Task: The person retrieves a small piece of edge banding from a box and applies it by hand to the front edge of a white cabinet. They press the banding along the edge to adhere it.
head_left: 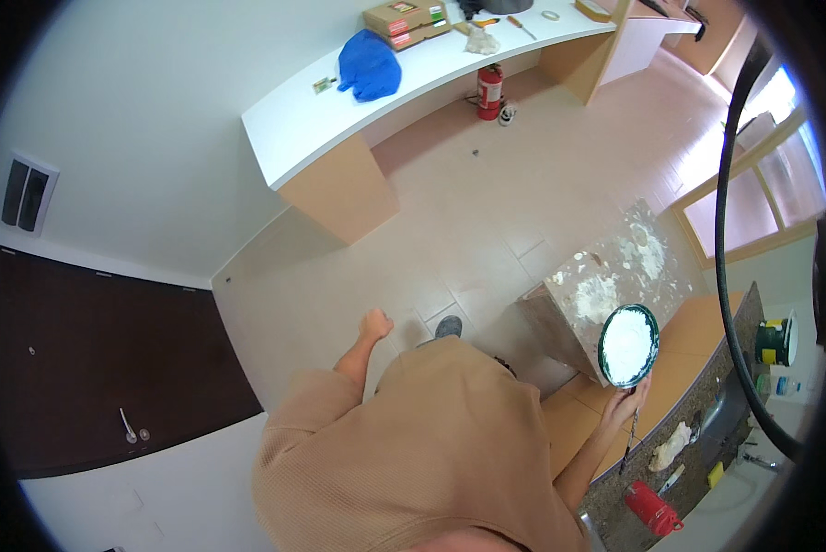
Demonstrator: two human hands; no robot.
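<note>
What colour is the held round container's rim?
The rim is dark green; the head view shows it.

Strong white glare burns out the upper right edge and streaks the glossy beige tiled floor [431, 193]; fisheye distortion bows the long white countertop [422, 70], and black vignetting swallows the corners.
</note>
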